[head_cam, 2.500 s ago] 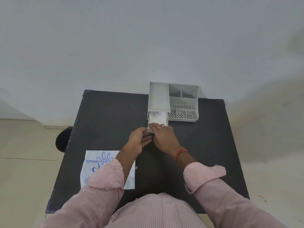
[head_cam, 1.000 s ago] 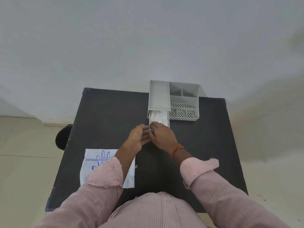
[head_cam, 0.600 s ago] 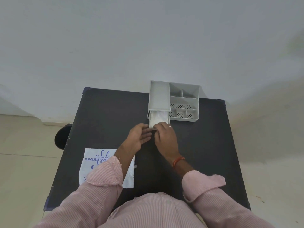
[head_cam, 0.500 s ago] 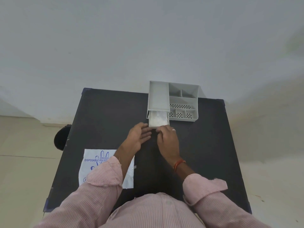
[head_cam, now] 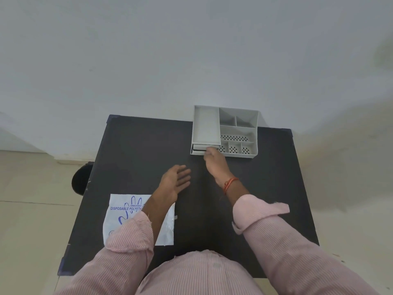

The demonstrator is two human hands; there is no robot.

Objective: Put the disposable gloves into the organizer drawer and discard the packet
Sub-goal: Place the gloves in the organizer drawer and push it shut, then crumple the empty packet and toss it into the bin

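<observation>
So right now the drawer (head_cam: pixel 198 150) at the front left of the grey organizer (head_cam: pixel 238 133) looks nearly pushed in, only a thin dark gap shows along its front, and the gloves aren't visible at all, so my guess is they're inside it. The right hand (head_cam: pixel 215 161) is at that drawer front, grip curled together with the fingertips (head_cam: pixel 209 150) touching its edge, though I can't tell if it's pinching a handle or just pushing. What matters for what's next is the packet (head_cam: pixel 125 211): it lies flat on the tabletop (head_cam: pixel 136 150) at the near left corner, well apart from the organizer and pretty much diagonal across from the right hand. The left hand (head_cam: pixel 176 180) hangs over the bare tabletop with its grip spread apart and holding nothing, and the left forearm and sleeve (head_cam: pixel 129 235) already cross over the packet's right side. So the left hand is clearly nearer, it'd just need to pull back toward the body and a bit left. The packet's long side runs toward and away from the person, printed face up. Being thin plastic lying flat, I'd expect it needs a pinch at an edge, and it's near the tabletop edge, so a sloppy swipe could slide it off
</observation>
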